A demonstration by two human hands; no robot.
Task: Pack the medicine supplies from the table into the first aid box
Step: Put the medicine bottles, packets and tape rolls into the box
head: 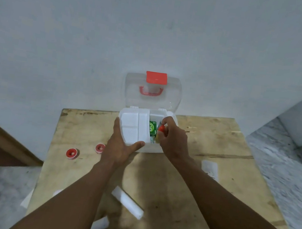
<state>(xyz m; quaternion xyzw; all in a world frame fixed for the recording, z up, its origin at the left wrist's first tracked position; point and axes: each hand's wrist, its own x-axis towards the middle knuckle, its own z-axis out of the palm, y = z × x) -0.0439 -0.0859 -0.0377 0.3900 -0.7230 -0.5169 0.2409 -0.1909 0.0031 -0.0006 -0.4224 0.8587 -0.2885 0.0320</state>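
The white first aid box (pixel 151 148) stands open at the far middle of the wooden table (pixel 89 135), its clear lid (pixel 132 92) with a red latch up against the wall. A white inner tray (pixel 132 125) sits shifted over the box's left half. My left hand (pixel 123 145) grips the tray's near left corner. My right hand (pixel 172 138) pinches a small bottle with a red cap (pixel 161 128) inside the box's right side, beside a green carton (pixel 152 127).
Two red and white tape rolls (pixel 72 153) (pixel 100 148) lie on the table to the left of the box. A long white packet (pixel 128 201) lies near the front, a flat clear pack (pixel 210 168) at the right. The wall is just behind the box.
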